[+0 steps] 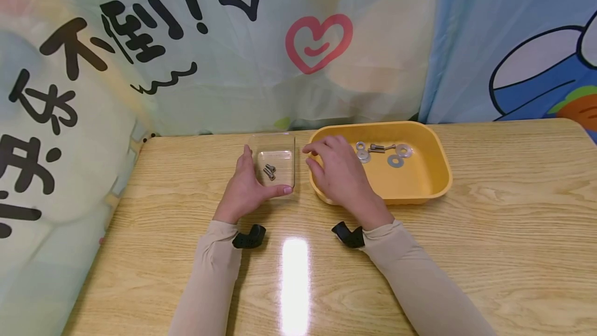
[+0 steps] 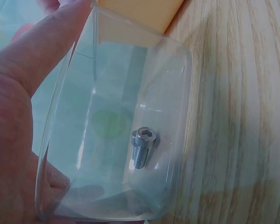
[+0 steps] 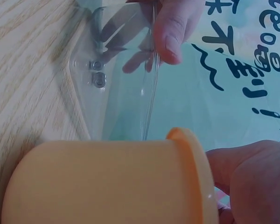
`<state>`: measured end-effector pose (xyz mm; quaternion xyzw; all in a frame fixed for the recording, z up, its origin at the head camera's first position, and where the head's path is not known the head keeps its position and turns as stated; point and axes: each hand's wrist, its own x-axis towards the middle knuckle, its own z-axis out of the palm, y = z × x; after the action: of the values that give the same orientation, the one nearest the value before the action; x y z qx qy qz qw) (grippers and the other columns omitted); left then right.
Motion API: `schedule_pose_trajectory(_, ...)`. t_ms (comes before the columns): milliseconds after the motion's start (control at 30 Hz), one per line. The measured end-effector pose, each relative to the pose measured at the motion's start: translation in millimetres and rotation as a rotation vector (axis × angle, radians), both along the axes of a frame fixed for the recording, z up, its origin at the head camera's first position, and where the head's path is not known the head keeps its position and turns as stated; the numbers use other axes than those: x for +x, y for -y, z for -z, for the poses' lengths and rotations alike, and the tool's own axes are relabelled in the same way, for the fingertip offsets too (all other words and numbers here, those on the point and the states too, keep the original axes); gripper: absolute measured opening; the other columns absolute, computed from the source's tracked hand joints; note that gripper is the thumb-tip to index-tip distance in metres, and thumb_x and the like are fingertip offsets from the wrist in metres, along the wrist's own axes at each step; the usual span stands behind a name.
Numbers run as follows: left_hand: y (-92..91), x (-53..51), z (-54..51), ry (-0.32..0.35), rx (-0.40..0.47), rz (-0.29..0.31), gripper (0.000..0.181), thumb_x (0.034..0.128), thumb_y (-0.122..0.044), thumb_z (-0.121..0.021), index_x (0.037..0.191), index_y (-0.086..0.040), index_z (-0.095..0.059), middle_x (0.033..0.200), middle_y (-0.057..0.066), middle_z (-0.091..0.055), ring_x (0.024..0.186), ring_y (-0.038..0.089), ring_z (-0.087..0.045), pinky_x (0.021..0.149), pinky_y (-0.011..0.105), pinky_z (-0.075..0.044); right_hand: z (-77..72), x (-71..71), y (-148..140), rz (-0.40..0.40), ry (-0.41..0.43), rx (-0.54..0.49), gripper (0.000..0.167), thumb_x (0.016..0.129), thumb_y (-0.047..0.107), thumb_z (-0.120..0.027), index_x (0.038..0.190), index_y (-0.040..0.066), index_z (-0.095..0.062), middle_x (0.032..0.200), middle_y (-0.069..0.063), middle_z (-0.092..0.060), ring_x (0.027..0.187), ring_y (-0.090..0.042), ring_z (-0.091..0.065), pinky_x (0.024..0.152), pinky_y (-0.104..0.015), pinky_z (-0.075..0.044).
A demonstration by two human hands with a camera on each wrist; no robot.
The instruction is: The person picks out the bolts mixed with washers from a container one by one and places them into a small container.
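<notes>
A clear plastic box (image 1: 283,159) stands on the table, with my left hand (image 1: 242,191) holding it, thumb across the near side and fingers along the left side. Several metal socket-head screws (image 1: 269,171) lie inside; the left wrist view shows a screw (image 2: 143,144) up close. My right hand (image 1: 342,175) is over the left end of a yellow bin (image 1: 410,183), fingers bent and thumb apart, with nothing visible between them. In the bin lie several flat washers (image 1: 395,161) and several screws (image 1: 377,148). The right wrist view has the bin's wall (image 3: 98,182) partly hiding that hand.
The light wood table (image 1: 503,211) reaches to both sides and toward me. Behind it hangs a printed cloth (image 1: 224,102) with writing and a red heart. A black wrist-worn piece (image 1: 249,237) sits at the left cuff, another (image 1: 349,235) at the right.
</notes>
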<state>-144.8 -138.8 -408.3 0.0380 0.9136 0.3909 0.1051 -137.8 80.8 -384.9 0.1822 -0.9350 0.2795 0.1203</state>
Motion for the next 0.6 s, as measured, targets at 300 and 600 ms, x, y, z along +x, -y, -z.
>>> schedule_pose_trajectory(300, 0.8, 1.6, -1.8, -0.001, 0.0, 0.0, 0.144, 0.0673, -0.06, -0.088, 0.161, -0.004, 0.006, 0.166, 0.017, -0.012, 0.145, 0.038, -0.03, 0.114, 0.05, -0.033, 2.0, -2.0, -6, 0.016, 0.007, -0.017, 0.019, 0.096, 0.012, -0.067, 0.112, 0.005, -0.074, 0.106, -0.014, -0.066, 0.103, -0.034, -0.053, 0.09, -0.046, -0.044)
schedule_pose_trajectory(600, 0.7, 1.5, -1.7, 0.003, 0.002, -0.003, 0.143, 0.0675, -0.058, -0.089, 0.161, -0.005, 0.006, 0.166, 0.016, -0.012, 0.146, 0.037, -0.029, 0.115, 0.05, -0.032, 0.4, -3.2, -14, 0.054, 0.044, -0.029, 0.021, 0.097, 0.013, -0.066, 0.115, 0.005, -0.073, 0.105, -0.014, -0.066, 0.103, -0.035, -0.052, 0.09, -0.047, -0.043)
